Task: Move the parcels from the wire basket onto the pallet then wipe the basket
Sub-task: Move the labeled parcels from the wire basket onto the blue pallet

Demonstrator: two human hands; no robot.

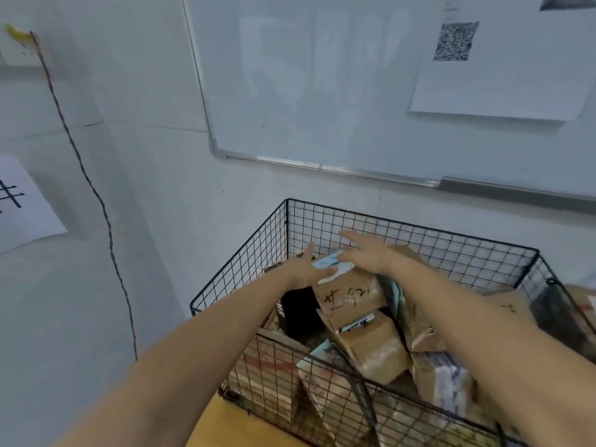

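Parcels (371, 343) everywhere, lol. The wire basket (412, 225) is stuffed with them, mostly brown cardboard boxes and taped paper bags piled at all angles.

Both my arms reach in toward the far left corner of the basket. A small white packet (332, 266) with a pale blue label sits there on top of a brown box (350, 295) that has black handwriting scrawled on its side.

My left hand (303, 269) is against the packet's left end, thumb sticking up and fingers laid out straight along it, so it isn't really clamped on anything. My right hand (364, 253) lies over the packet's right end with the fingers spread and straight, relaxed too.

Below my left wrist a black parcel (296, 314) is wedged by the basket's left wall.

The basket stands on a yellowish wooden surface (209, 424), close to the white wall. Above the basket's far edge hangs a whiteboard (322, 75), and stuck to it is a printed sheet (503, 75) with a pixelly square code. A thin dark cable (80, 162) runs down the wall off to the left.
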